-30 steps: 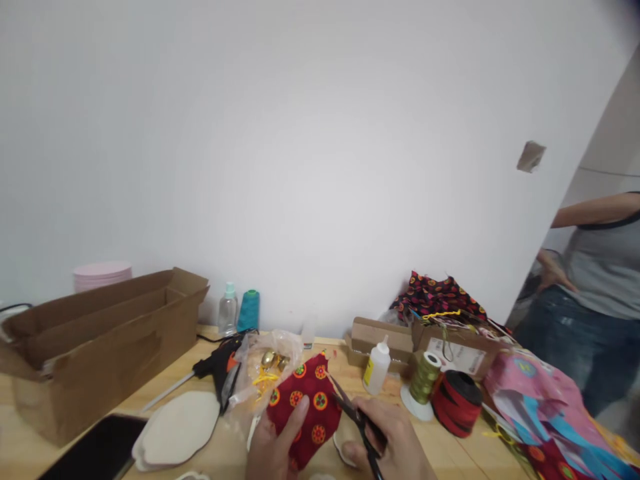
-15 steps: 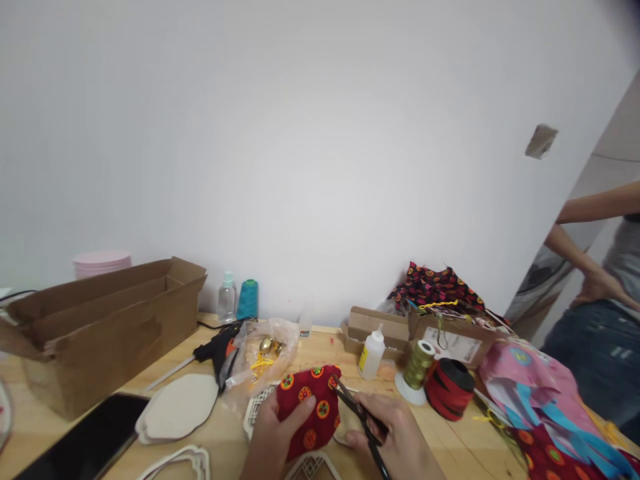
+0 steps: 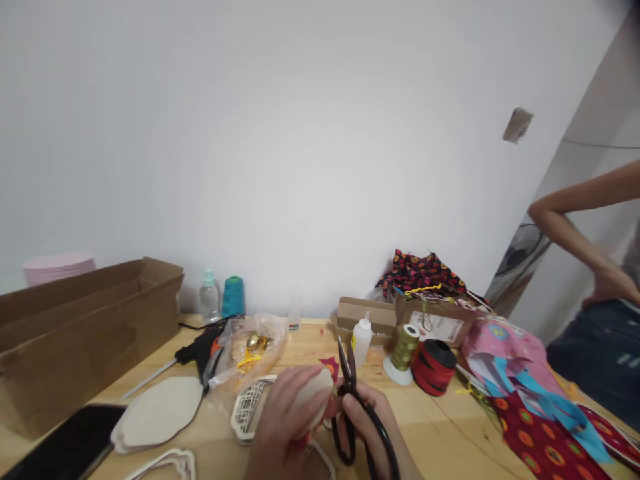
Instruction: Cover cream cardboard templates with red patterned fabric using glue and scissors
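Observation:
My left hand [image 3: 285, 417] is closed around a piece of red patterned fabric [image 3: 330, 365] with a pale, stiff-looking backing [image 3: 316, 393]. The backing faces up between my fingers, and a red corner of cloth sticks out beyond them; most of the piece is hidden. Just to the right, my right hand [image 3: 376, 417] grips black-handled scissors [image 3: 349, 373] by the handles. Their blades point up and away from me, slightly parted, close beside the cloth. Beneath and left of my left hand lie pale lattice-cut frames [image 3: 243, 417].
At left stand an open cardboard box [image 3: 95, 340], a phone [image 3: 70, 443] and pale cut-out boards [image 3: 157, 410]. Behind are a glue gun [image 3: 203, 353] and a plastic bag [image 3: 273, 340]. A glue bottle [image 3: 362, 341], thread spools [image 3: 434, 367] and fabrics [image 3: 545, 433] sit right. Another person's arm [image 3: 575, 240] shows.
My left hand has turned the fabric piece over, from patterned face to pale backing. The scissors have swung from pointing up-left against the cloth to nearly upright. The view has shifted slightly right.

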Demonstrator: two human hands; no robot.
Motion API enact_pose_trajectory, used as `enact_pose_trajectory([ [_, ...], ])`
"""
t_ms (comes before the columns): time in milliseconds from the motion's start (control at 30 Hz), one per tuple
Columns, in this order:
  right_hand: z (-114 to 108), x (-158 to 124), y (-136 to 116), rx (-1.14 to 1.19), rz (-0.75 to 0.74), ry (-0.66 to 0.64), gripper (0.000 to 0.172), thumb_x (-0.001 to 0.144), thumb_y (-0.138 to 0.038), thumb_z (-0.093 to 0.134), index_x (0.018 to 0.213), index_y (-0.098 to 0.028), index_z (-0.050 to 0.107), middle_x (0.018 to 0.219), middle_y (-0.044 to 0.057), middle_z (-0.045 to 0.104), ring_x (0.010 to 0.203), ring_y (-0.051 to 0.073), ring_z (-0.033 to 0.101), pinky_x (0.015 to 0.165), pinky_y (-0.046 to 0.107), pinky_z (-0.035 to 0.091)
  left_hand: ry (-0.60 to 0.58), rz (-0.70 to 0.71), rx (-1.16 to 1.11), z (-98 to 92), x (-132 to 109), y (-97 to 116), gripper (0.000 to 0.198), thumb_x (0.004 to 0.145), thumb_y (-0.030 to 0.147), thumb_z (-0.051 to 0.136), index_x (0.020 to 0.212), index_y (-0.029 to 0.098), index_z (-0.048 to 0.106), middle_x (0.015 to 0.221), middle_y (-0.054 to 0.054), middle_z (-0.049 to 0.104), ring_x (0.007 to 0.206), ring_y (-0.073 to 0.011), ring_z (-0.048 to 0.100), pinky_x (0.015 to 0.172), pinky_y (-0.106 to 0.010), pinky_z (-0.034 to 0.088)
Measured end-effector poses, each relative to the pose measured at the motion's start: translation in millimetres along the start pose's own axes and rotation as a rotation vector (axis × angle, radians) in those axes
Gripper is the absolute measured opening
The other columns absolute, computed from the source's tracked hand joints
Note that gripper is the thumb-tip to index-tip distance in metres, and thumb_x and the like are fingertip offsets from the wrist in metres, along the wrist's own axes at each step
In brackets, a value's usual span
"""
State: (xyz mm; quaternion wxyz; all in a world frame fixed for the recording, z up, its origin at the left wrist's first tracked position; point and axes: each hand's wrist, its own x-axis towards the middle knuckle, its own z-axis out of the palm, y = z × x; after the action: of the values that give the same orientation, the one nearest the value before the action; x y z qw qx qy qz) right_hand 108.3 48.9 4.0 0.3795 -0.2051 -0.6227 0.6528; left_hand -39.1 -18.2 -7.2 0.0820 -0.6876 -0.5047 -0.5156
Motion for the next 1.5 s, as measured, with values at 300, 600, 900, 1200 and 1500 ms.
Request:
enact_pose_trajectory([
  [300, -3.1, -0.7, -8.6, 0.271, 0.053, 0.200, 0.023, 0.065, -0.029, 0.068, 0.073, -0.013, 0.055, 0.048, -0.005, 0.049, 0.039, 0.007, 0.040, 0.039, 0.018, 0.035, -0.029, 0.034, 0.138, 23.1, -7.1, 9.1, 0.049, 0.060, 0.008, 0.054, 0.099, 0.037, 0.061, 0.126, -0.007, 0.049, 0.120, -0.0306, 0.033, 0.096, -0.053, 0.021],
  [600, -0.1, 1.4, -3.2, 0.181, -0.083, 0.383, 0.021, 0.067, -0.028, 0.066, 0.075, -0.014, 0.053, 0.050, -0.005, 0.050, 0.045, 0.009, 0.045, 0.044, 0.020, 0.039, 0.403, -0.972, -0.886, 26.1, 8.7, 30.4, 0.076, 0.049, 0.022, 0.074, 0.120, 0.022, 0.045, 0.117, -0.013, 0.056, 0.107, -0.0327, 0.049, 0.084, -0.041, 0.044],
  [900, 0.9, -1.2, 8.6, 0.012, -0.075, 0.296, 0.029, 0.074, -0.035, 0.059, 0.093, -0.014, 0.054, 0.059, -0.002, 0.053, 0.050, 0.010, 0.046, 0.048, 0.021, 0.039, 0.353, -1.192, -1.435, 22.8, 15.0, 32.4, 0.048, 0.060, 0.012, 0.069, 0.106, 0.017, 0.057, 0.086, -0.008, 0.071, 0.087, -0.0256, 0.062, 0.077, -0.036, 0.050],
  [1200, -15.4, -0.5, -8.8, -0.842, -0.230, -0.030, 0.018, 0.068, -0.024, 0.059, 0.084, -0.015, 0.063, 0.055, -0.003, 0.046, 0.051, 0.012, 0.042, 0.046, 0.020, 0.030, 0.651, -1.219, -1.297, 0.7, 25.7, 19.8, 0.040, 0.064, 0.010, 0.065, 0.102, 0.021, 0.058, 0.089, -0.005, 0.070, 0.083, -0.0230, 0.064, 0.070, -0.036, 0.055],
  [1500, -3.0, -2.4, -4.8, -0.908, -0.275, 0.030, 0.019, 0.070, -0.033, 0.056, 0.072, -0.018, 0.067, 0.047, 0.000, 0.051, 0.046, 0.014, 0.045, 0.045, 0.022, 0.030, 0.715, -1.280, -1.298, 1.7, 31.8, 30.6, 0.029, 0.065, 0.004, 0.062, 0.089, 0.019, 0.061, 0.072, -0.002, 0.070, 0.063, -0.0157, 0.065, 0.058, -0.031, 0.056],
])
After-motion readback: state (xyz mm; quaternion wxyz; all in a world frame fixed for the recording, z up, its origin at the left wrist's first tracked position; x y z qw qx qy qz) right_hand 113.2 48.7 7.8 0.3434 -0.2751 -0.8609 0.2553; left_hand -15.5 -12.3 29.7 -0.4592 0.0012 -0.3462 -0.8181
